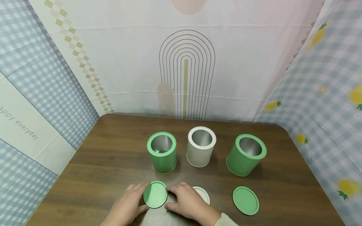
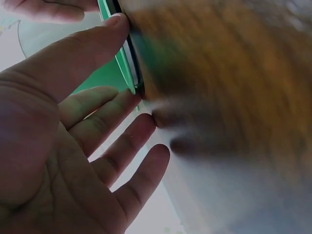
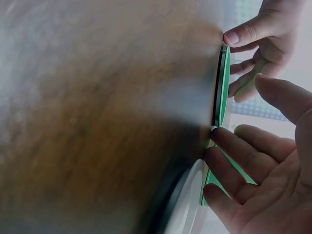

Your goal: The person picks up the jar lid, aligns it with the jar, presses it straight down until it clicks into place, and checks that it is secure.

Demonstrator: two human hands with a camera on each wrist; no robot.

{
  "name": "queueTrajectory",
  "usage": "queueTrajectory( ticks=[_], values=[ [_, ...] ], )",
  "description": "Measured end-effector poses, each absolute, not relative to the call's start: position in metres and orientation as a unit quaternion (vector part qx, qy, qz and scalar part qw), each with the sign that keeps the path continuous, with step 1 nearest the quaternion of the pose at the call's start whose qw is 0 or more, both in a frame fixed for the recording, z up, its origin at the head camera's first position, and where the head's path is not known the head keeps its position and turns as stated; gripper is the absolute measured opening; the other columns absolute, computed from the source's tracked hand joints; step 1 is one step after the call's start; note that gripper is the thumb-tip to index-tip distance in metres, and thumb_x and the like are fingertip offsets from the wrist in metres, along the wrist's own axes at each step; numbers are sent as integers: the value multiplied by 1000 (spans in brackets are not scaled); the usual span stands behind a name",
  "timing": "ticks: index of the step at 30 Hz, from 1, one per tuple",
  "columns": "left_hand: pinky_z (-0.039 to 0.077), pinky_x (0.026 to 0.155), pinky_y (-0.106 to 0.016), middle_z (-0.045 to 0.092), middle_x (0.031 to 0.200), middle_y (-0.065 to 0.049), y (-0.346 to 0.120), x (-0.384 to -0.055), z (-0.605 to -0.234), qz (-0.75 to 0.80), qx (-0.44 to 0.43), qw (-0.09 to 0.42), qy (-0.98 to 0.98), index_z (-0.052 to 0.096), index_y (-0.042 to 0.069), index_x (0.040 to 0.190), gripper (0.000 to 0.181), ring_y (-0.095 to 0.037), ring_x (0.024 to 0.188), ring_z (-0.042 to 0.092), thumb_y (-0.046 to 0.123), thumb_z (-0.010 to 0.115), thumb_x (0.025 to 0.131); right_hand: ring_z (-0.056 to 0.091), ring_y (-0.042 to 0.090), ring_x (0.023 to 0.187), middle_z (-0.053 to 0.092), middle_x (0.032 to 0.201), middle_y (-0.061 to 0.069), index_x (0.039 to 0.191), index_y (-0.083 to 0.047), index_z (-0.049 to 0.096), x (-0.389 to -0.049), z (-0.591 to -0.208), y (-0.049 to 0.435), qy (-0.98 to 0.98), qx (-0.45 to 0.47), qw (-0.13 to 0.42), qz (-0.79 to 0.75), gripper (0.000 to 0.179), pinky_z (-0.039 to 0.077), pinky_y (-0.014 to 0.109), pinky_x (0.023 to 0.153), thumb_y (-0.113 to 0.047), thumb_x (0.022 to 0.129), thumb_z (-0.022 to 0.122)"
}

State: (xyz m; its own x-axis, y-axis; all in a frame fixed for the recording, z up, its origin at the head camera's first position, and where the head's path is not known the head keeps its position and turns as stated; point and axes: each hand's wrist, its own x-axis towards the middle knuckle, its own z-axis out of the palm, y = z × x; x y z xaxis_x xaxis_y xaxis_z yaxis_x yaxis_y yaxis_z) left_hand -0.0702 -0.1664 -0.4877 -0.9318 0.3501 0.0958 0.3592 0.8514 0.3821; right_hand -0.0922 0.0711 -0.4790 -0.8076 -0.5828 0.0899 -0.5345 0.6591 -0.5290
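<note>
A round green lid (image 1: 155, 194) lies flat near the front of the wooden table, between the two hands. My left hand (image 1: 128, 202) is at its left side, thumb and index fingertips right at the rim, the other fingers loosely extended. On the opposite side my right hand (image 1: 188, 201) has its fingertips close to the rim. Its thumb stands apart from the lid in the right wrist view, and its fingers (image 3: 243, 151) are relaxed. Beneath and beside the right hand a white lid (image 1: 203, 194) is partly hidden. Behind the green lid stands an uncovered green can (image 1: 161, 152).
An uncovered white can (image 1: 200, 147) stands at the middle and another uncovered green can (image 1: 246, 154) to its right. In front of that one lies a second green lid (image 1: 245, 201). Patterned cloths (image 1: 127, 62) hang around the table (image 1: 93, 163).
</note>
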Motion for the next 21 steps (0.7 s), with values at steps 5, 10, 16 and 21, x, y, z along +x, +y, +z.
queueTrajectory(
  ticks=[5, 10, 16, 21],
  values=[
    [53, 92, -43, 67, 126, -4, -167, -71, -488, -195, -185, 13, -963, 62, 7, 133, 69, -23, 110, 61, 24, 90, 72, 64, 11, 101, 74, 110, -5, 117, -10, 73, -94, -479, 71, 908, -307, 44, -281, 45, 51, 26, 89, -34, 80, 82],
    [53, 92, -43, 67, 125, -5, -168, -72, -488, -190, -189, 15, -963, 62, 7, 133, 70, -23, 110, 62, 26, 91, 72, 64, 13, 102, 73, 111, -5, 118, -9, 73, -94, -480, 71, 910, -301, 42, -282, 46, 52, 26, 89, -35, 80, 81],
    [52, 93, -49, 67, 125, -8, -170, -73, -487, -206, -197, 6, -958, 62, 6, 133, 69, -27, 113, 63, 28, 89, 73, 66, 14, 106, 73, 111, -3, 117, -9, 73, -93, -481, 73, 912, -282, 44, -294, 45, 53, 29, 91, -35, 81, 81],
    [51, 93, -56, 67, 127, -9, -175, -73, -488, -237, -190, -19, -953, 62, 7, 135, 69, -30, 116, 64, 30, 88, 75, 66, 8, 106, 73, 112, -5, 117, -11, 74, -91, -483, 71, 903, -258, 49, -338, 42, 54, 29, 90, -33, 82, 81]
  ],
)
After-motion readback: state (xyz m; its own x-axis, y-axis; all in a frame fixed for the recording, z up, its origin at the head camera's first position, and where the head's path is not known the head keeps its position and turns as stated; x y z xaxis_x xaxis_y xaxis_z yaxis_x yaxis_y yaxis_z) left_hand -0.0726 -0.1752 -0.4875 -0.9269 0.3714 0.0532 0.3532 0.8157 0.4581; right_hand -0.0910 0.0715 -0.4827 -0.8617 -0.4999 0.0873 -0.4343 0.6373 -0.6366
